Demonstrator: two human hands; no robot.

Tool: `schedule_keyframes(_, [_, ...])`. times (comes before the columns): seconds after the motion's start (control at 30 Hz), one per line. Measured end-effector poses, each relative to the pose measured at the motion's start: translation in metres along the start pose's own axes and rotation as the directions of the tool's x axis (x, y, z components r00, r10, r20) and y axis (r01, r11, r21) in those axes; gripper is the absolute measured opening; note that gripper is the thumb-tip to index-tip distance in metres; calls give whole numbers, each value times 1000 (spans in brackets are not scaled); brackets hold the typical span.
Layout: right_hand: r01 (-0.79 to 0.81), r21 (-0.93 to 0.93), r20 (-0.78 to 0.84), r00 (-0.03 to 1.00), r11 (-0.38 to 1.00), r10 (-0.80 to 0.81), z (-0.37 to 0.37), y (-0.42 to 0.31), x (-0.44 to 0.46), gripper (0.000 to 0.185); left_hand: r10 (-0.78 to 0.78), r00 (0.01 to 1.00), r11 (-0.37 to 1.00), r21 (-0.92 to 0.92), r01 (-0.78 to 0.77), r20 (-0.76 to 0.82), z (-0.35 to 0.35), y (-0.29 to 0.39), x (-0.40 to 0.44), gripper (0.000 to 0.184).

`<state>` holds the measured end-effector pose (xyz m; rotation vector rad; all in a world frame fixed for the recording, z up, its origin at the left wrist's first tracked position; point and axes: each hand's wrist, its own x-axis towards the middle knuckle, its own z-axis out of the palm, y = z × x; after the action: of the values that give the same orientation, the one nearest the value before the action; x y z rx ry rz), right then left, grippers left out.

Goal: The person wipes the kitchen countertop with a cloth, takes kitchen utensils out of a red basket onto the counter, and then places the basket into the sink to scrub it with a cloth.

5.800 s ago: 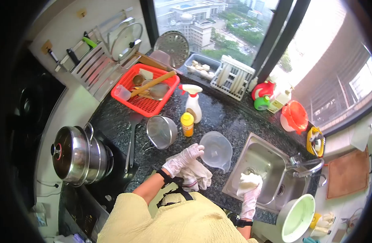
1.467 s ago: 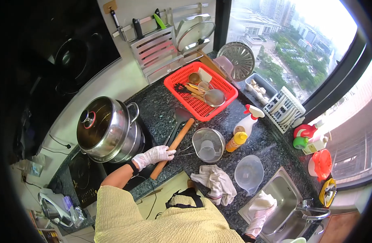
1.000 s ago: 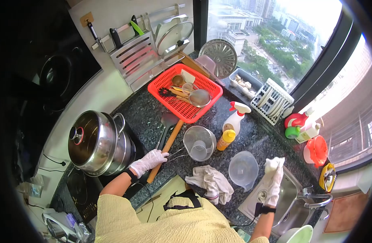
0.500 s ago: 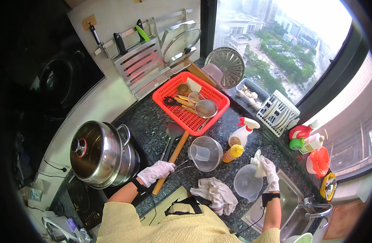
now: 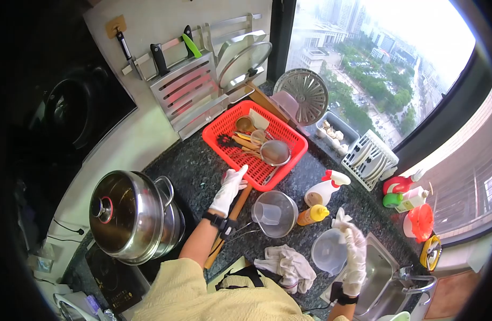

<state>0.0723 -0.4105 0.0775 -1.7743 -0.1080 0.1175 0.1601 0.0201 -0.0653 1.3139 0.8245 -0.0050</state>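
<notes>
My left hand [image 5: 230,190], in a white glove, reaches to the near left edge of the red plastic basket [image 5: 210,140], with its fingers stretched out and apart. Under that wrist lies a wooden rolling pin [image 5: 240,202], partly covered by the arm. Utensils fill the basket, among them a fine-mesh strainer [image 5: 275,153]. My right hand [image 5: 355,251], also gloved, is closed on a white cloth [image 5: 340,218] beside a clear plastic bowl [image 5: 328,252]. Its fingertips are partly hidden. Between my hands stands a clear container [image 5: 280,220] with a small cup inside.
A lidded steel steamer pot [image 5: 131,214] stands at left. Beyond the bowls are a yellow-capped bottle [image 5: 313,215] and a white spray bottle [image 5: 322,192]. A crumpled towel [image 5: 286,267] lies close to my body, and the sink [image 5: 382,267] is at right.
My left hand has moved up and away from my body, from the rolling pin area to the basket edge. My right hand has drawn slightly nearer, staying by the white cloth. The view has shifted slightly.
</notes>
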Motion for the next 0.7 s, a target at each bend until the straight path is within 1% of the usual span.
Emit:
schedule_keyframes(0.07, [197,-191,46,980,962,-192,18,-5,-5,24,-10,1000,996,-88,9,-11,6,-6,21,38])
schedule_keyframes(0.1, [166,-272,98,985,948,-144,28,-30,-13,24,-13,1000,993,-119,11,-17,5,-19,35,36])
schedule_keyframes(0.13, [250,-324,134,967,912,-217,30,-25,-15,22,-15,1000,989,-148,11,-22,5,-32,54,34])
schedule_keyframes(0.17, [249,-292,123,967,923,-221,33,-18,-18,21,-18,1000,966,-259,11,-24,6,-48,82,30])
schedule_keyframes(0.2, [244,-261,110,969,934,-222,35,-12,-22,20,6,1000,959,-284,-8,-10,8,-42,79,29])
schedule_keyframes(0.27, [223,-268,92,974,937,-206,35,-3,-29,19,50,998,941,-337,-39,25,17,-20,55,30])
schedule_keyframes(0.3, [212,-272,87,977,939,-195,35,-1,-33,19,54,998,951,-307,-42,30,22,-5,42,23])
schedule_keyframes(0.4, [165,-296,51,986,941,-157,32,-6,-45,19,95,992,933,-354,-60,83,31,13,27,20])
schedule_keyframes(0.43, [159,-312,61,987,937,-148,30,-8,-47,19,134,985,932,-353,-87,112,31,19,15,23])
schedule_keyframes(0.53, [155,-302,47,988,941,-148,28,2,-54,19,148,971,897,-438,-53,186,31,30,0,26])
schedule_keyframes(0.57, [151,-306,42,988,940,-146,28,5,-57,19,130,976,900,-433,-41,177,32,34,-5,29])
schedule_keyframes(0.67, [151,-311,35,988,938,-147,29,8,-61,18,162,963,878,-477,-40,217,30,25,-2,28])
schedule_keyframes(0.7, [155,-310,35,988,938,-152,29,7,-62,18,165,964,877,-479,-47,208,30,27,-10,29])
